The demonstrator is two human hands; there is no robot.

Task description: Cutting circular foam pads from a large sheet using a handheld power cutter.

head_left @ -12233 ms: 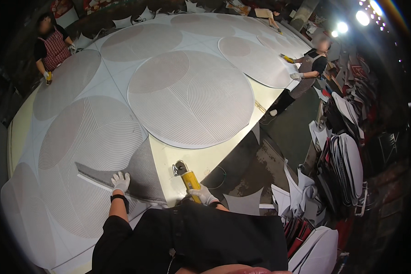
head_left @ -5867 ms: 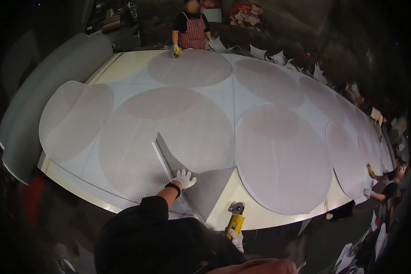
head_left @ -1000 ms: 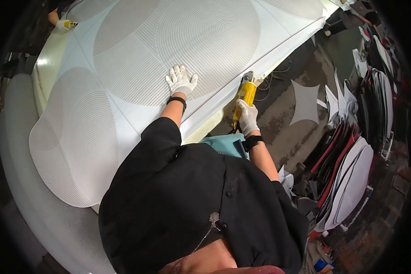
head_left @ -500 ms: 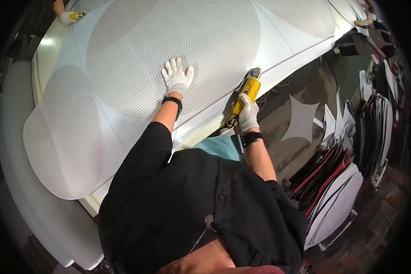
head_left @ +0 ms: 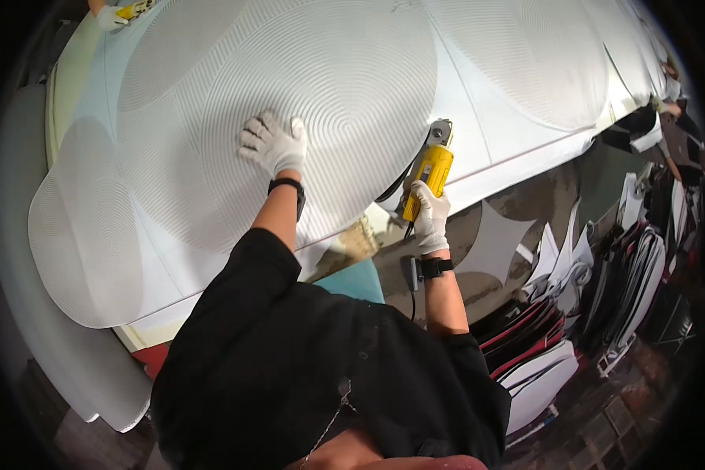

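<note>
My left hand (head_left: 274, 145), in a white glove, presses flat on a pale grey sheet (head_left: 345, 86) patterned with ribbed rings, its fingers spread. In my right hand (head_left: 431, 215), also gloved, is a yellow electric rotary cutter (head_left: 434, 168), gripped by its body. The cutter's round blade head sits at the lower right rim of a large ringed circle on the sheet. Behind the head a dark curved gap parts the circle from the white material beside it. The blade's edge itself is hidden.
A long grey roll (head_left: 23, 258) lies along the table's left side. At far left, another person's gloved hand (head_left: 111, 17) holds a yellow tool. Right, a star-shaped offcut (head_left: 497, 243) lies on the floor beside stacked panels (head_left: 536, 384). More people work at far right.
My right hand has run the cutter along the circle's rim, and a dark gap has opened behind it. My left hand stays flat on the sheet. The view has shifted.
</note>
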